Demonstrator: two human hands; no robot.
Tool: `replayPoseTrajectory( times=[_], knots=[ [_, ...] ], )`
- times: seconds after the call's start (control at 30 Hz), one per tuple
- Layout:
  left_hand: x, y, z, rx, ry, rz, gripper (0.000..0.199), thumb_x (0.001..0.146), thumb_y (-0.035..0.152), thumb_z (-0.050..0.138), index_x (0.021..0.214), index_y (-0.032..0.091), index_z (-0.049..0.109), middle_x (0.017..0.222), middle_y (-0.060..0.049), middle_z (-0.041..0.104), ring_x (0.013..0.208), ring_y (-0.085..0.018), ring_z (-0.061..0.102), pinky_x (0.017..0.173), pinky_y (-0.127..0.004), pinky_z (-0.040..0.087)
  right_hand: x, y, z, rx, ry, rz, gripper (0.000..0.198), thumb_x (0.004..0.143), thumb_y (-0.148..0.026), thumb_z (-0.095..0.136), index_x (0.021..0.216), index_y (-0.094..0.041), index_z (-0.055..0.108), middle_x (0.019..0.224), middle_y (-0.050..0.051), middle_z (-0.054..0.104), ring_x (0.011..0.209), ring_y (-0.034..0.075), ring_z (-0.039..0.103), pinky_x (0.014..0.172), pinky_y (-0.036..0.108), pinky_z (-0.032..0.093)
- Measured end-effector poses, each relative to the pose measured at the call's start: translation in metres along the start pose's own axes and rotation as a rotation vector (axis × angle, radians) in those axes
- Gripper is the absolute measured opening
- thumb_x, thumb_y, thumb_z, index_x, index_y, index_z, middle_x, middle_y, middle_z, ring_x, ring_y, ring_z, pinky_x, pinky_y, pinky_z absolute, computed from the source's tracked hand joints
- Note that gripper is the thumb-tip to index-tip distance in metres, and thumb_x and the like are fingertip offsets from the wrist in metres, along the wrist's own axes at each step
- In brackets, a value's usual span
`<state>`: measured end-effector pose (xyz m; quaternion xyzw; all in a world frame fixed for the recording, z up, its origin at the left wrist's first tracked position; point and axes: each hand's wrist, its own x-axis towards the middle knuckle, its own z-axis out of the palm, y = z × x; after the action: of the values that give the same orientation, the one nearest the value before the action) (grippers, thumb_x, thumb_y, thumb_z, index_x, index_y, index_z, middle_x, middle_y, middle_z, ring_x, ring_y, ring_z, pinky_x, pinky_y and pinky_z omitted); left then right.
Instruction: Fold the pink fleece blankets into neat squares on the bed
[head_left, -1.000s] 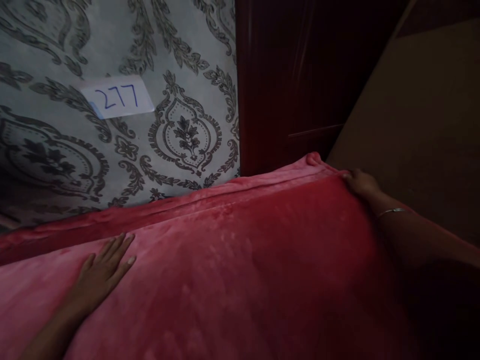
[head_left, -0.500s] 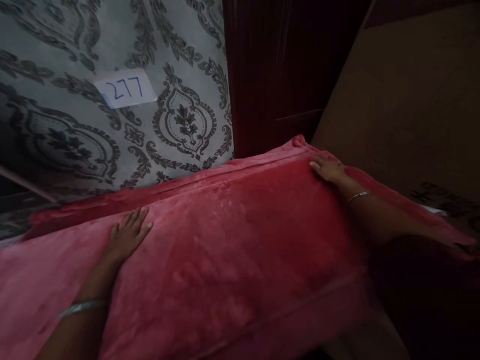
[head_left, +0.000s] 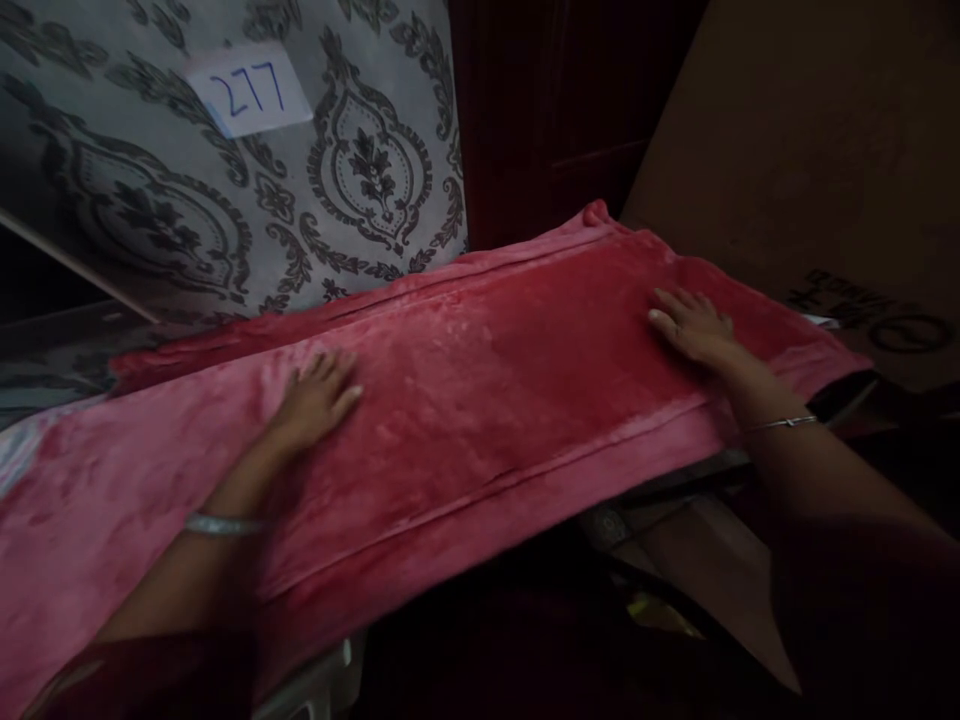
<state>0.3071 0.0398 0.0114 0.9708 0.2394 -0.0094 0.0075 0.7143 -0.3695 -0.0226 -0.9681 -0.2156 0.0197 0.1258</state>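
A plush red-pink cloth (head_left: 480, 370) lies spread over a long, narrow surface, with a seam or fold line along its front and back. My left hand (head_left: 311, 400) rests on it left of the middle, palm down with the fingers apart. Toward the right end, my right hand (head_left: 694, 325) also lies on the cloth with its fingers spread. Neither hand grips anything. What holds the cloth up underneath is mostly hidden.
Behind the cloth is a patterned wall (head_left: 277, 200) with a paper marked 277 (head_left: 251, 88). A dark red wooden panel (head_left: 547, 100) stands beside it. At the right is a large cardboard box (head_left: 810, 150) with black print. Dim items sit below the front edge.
My left hand has slid right across the cloth. My right hand has shifted right, away from the back edge. The view has tipped down, showing more below the front edge.
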Motion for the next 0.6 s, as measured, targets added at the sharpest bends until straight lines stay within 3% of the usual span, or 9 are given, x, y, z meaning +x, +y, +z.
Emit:
replayPoseTrajectory(
  times=[0.1,0.17,0.27,0.4,0.5,0.6],
  knots=[
    [-0.041,0.032,0.020,0.041,0.016,0.280,0.062,0.102,0.046,0.039,0.159,0.023,0.033,0.169,-0.011,0.024,0.157,-0.033,0.012,0.124,-0.059,0.013,-0.011,0.012,0.009,-0.042,-0.038,-0.004,0.058,0.107,-0.048,0.032,0.160,-0.024,0.034,0.167,0.015,0.024,0.152,0.037,0.020,0.115,0.067,0.021],
    [-0.063,0.040,0.035,0.033,0.044,0.358,0.061,0.102,0.045,0.042,0.159,0.026,0.034,0.168,-0.010,0.027,0.157,-0.031,0.014,0.124,-0.058,0.015,-0.015,0.021,0.016,-0.062,-0.027,-0.012,0.057,0.107,-0.045,0.033,0.160,-0.024,0.034,0.167,0.015,0.025,0.151,0.035,0.023,0.116,0.064,0.021],
    [-0.080,0.038,0.046,0.004,0.075,0.360,0.061,0.102,0.044,0.041,0.159,0.026,0.032,0.168,-0.010,0.027,0.157,-0.030,0.014,0.124,-0.059,0.016,-0.016,0.026,0.019,-0.071,0.015,-0.020,0.057,0.107,-0.045,0.031,0.159,-0.023,0.035,0.167,0.014,0.026,0.150,0.035,0.025,0.117,0.061,0.023],
    [-0.083,0.050,0.041,-0.063,0.061,0.288,0.060,0.103,0.043,0.040,0.160,0.027,0.030,0.168,-0.010,0.026,0.157,-0.031,0.016,0.122,-0.061,0.021,-0.024,0.009,0.012,-0.067,0.013,0.008,0.057,0.107,-0.044,0.030,0.155,-0.018,0.042,0.163,0.018,0.033,0.150,0.035,0.028,0.116,0.062,0.026],
    [-0.090,0.088,0.039,-0.127,0.053,0.346,0.063,0.102,0.043,0.046,0.161,0.029,0.028,0.168,-0.010,0.027,0.156,-0.030,0.021,0.123,-0.059,0.023,-0.048,-0.022,0.015,-0.043,0.085,-0.156,0.056,0.106,-0.045,0.029,0.153,-0.021,0.046,0.161,0.015,0.039,0.151,0.033,0.027,0.117,0.061,0.028],
    [-0.103,0.132,0.045,-0.149,0.048,0.442,0.069,0.097,0.047,0.055,0.160,0.033,0.030,0.168,-0.009,0.029,0.156,-0.033,0.020,0.121,-0.066,0.021,-0.084,-0.054,0.032,-0.020,0.130,-0.475,0.055,0.103,-0.048,0.035,0.156,-0.032,0.041,0.164,0.006,0.036,0.153,0.032,0.023,0.118,0.062,0.027]
  ],
)
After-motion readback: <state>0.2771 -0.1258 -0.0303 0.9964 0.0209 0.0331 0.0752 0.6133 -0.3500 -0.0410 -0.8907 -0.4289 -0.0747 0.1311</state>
